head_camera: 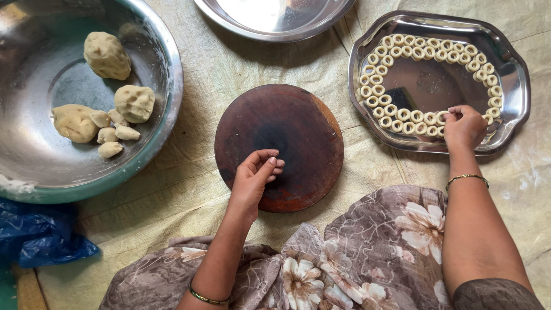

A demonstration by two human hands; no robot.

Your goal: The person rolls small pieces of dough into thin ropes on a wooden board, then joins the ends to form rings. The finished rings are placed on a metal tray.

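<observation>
My right hand (464, 126) reaches into a steel tray (511, 74) and pinches a small dough ring (443, 118) at the near row. Several pale dough rings (425, 51) line the tray in a loop. My left hand (256, 172) rests over the near part of a round dark wooden board (298, 123), fingers curled together with nothing seen in them. A large steel bowl (163, 51) at the left holds lumps of pale dough (107, 55) and several small dough pieces (112, 135).
A round steel plate (275, 17) lies at the top centre. Everything sits on a pale cloth-like mat (189, 189). A blue plastic bag (40, 235) lies at the lower left. My floral-print garment (356, 258) covers the bottom of the view.
</observation>
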